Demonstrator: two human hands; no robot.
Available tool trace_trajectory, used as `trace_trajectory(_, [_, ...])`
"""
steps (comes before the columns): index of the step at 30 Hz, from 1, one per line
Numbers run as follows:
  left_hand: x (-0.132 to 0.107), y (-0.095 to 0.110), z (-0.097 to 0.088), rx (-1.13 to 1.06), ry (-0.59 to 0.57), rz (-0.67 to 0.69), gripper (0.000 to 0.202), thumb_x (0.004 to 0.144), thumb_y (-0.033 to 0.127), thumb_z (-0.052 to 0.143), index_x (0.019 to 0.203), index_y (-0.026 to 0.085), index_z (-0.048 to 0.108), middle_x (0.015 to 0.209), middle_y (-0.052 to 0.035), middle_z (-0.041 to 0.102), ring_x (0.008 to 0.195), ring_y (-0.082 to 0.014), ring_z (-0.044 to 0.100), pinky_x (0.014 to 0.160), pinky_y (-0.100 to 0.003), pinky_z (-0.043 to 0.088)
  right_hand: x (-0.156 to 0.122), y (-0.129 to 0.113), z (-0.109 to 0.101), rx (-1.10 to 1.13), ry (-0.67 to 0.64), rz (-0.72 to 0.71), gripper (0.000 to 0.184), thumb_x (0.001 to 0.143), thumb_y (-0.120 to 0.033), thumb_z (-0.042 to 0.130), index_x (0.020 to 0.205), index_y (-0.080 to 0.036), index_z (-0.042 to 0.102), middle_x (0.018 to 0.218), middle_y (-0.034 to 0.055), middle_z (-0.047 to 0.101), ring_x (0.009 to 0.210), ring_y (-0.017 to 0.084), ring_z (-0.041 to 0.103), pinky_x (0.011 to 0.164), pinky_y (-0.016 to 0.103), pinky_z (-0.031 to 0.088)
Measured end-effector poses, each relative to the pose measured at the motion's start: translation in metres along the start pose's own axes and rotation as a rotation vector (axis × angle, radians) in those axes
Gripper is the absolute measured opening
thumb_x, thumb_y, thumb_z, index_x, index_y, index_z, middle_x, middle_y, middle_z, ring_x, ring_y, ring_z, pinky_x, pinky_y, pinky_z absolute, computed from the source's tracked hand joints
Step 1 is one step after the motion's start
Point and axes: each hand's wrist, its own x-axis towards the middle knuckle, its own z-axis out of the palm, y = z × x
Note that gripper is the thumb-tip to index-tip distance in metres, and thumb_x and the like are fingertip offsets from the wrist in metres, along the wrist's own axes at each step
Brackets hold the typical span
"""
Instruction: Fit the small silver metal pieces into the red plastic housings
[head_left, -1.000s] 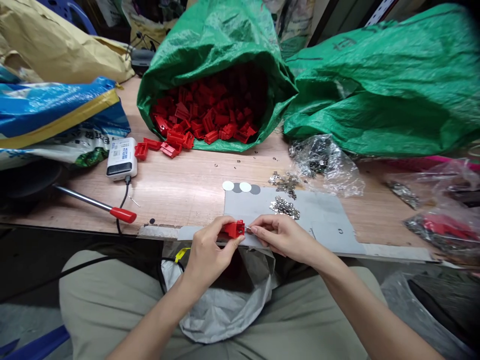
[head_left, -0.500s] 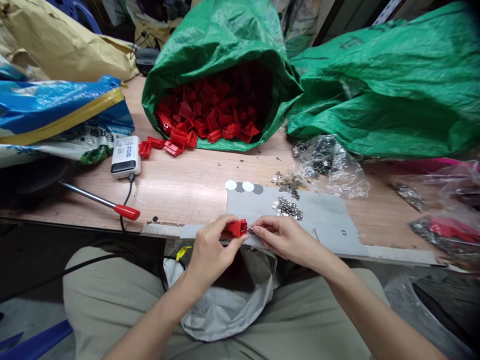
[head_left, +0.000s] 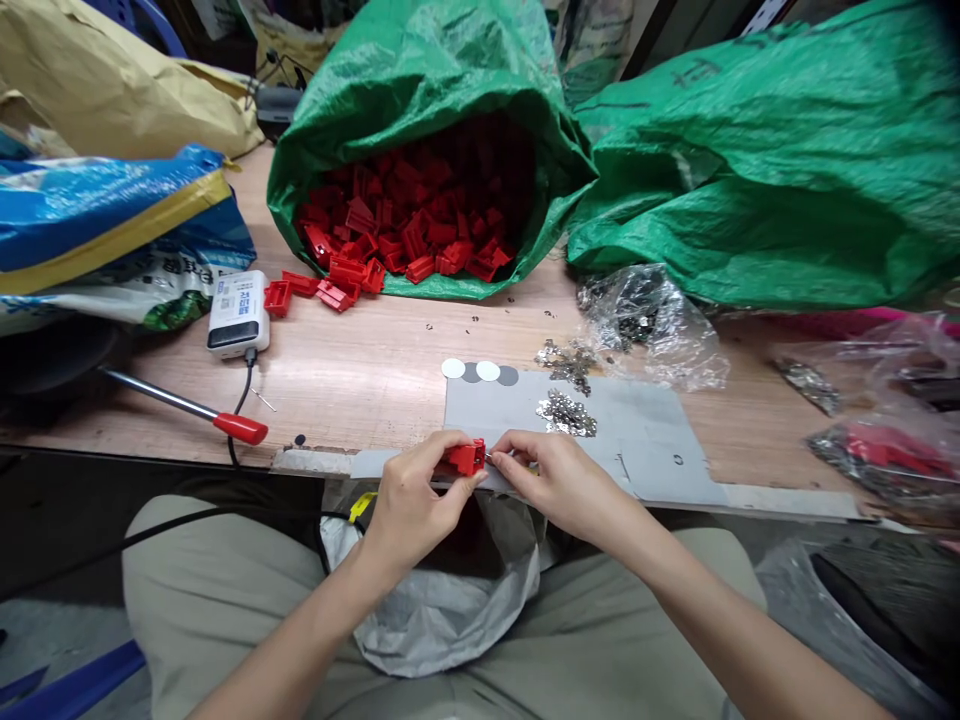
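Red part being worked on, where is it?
Head view, below centre: the red part is in the left hand, beside the right hand, by the bench edge.

the head-worn view faces forward and down, close over the bare left hand [head_left: 421, 490], bare right hand [head_left: 559, 482] and pale wood-grain tabletop [head_left: 360, 365].

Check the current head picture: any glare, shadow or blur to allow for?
Head view: pale glare on the light-brown wood-grain tabletop; head view: deep shadow inside the open green plastic sack; head view: clear plastic bag of red parts, far right, looks soft; head view: thin silvery metal piece at the right-hand fingers, too small for detail.
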Motion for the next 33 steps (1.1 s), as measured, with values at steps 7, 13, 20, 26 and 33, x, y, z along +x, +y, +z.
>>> trace_trajectory(7, [0.000,0.001,0.001,-0.056,0.026,-0.094,0.022,0.085,0.025,0.071,0.105,0.021,0.063,0.098,-0.0023,0.073,0.086,-0.0164,0.072,0.080,-0.028,0.060,-0.002,0.011,0.010,0.183,0.039,-0.024,0.026,0.094,-0.035,0.052,0.083,-0.017,0.067,0.069,0.0023,0.064,0.063,0.016,0.056,0.059,0.026,0.038])
trace_trajectory(13, [-0.002,0.003,0.002,-0.203,0.084,-0.173,0.024,0.081,0.027,0.074,0.101,0.021,0.062,0.096,-0.0027,0.072,0.089,-0.0169,0.071,0.084,-0.030,0.059,-0.006,0.019,0.012,0.561,0.001,0.016,0.034,0.093,-0.050,0.055,0.094,-0.017,0.062,0.059,-0.0055,0.047,0.045,0.009,0.037,0.044,0.022,0.030])
trace_trajectory(20, [-0.003,0.035,-0.010,-1.208,0.072,-0.719,0.035,0.081,0.041,0.076,0.094,0.013,0.059,0.079,-0.0027,0.068,0.057,-0.0052,0.059,0.052,-0.013,0.048,-0.038,0.006,0.017,0.326,0.192,-0.230,0.036,0.098,-0.038,0.054,0.128,-0.019,0.061,0.072,0.0007,0.059,0.062,0.013,0.052,0.057,0.024,0.044])
trace_trajectory(26, [-0.008,0.047,-0.014,-1.509,-0.136,-0.877,0.035,0.091,0.045,0.061,0.075,0.014,0.055,0.052,0.0040,0.048,0.041,-0.0029,0.038,0.036,-0.010,0.028,-0.045,-0.012,0.022,0.144,0.248,-0.470,0.038,0.100,-0.026,0.052,0.137,-0.025,0.062,0.093,0.0060,0.073,0.073,0.015,0.063,0.071,0.025,0.051])
trace_trajectory(33, [-0.010,0.042,-0.012,-1.539,-0.203,-0.954,0.040,0.087,0.051,0.062,0.071,0.017,0.049,0.045,0.0081,0.038,0.036,-0.0019,0.025,0.035,-0.010,0.015,-0.039,-0.021,0.025,0.168,0.273,-0.610,0.041,0.100,-0.016,0.049,0.137,-0.028,0.063,0.076,0.0032,0.067,0.063,0.014,0.061,0.061,0.023,0.050])
